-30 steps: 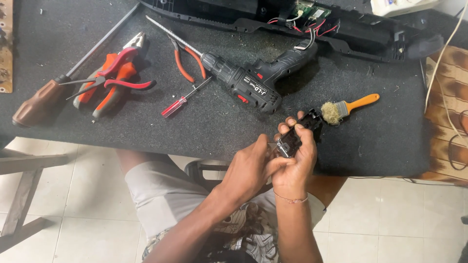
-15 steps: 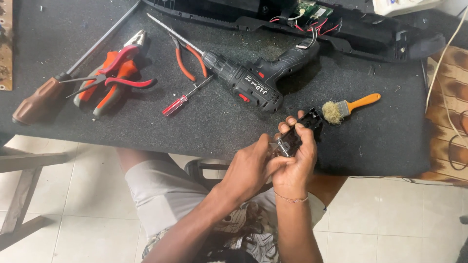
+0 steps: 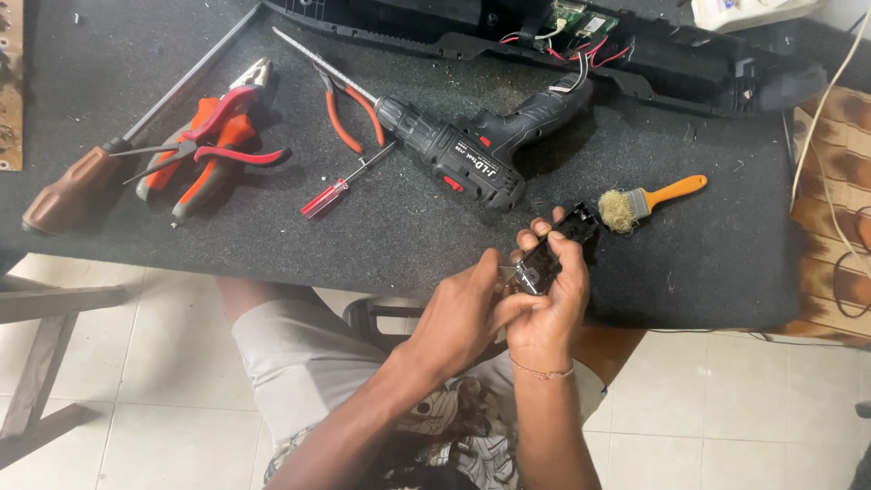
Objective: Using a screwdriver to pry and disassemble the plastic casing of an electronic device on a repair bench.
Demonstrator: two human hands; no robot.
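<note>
Both my hands meet at the near edge of the black mat [image 3: 689, 263]. My right hand [image 3: 549, 304] grips a small black plastic part [image 3: 553, 249], its fingers curled over the top. My left hand [image 3: 463, 318] presses against the same part from the left, thumb and fingertips on its side. A small brush [image 3: 649, 201] with an orange handle lies just right of the part. A black cordless drill [image 3: 472, 150] lies on the mat just beyond my hands.
Left on the mat lie a red small screwdriver [image 3: 340, 186], orange-handled pliers [image 3: 209, 150], thin orange cutters [image 3: 345, 113] and a long brown-handled screwdriver [image 3: 82, 186]. A long black casing [image 3: 689, 63] with a circuit board and wires spans the back. Tiled floor below.
</note>
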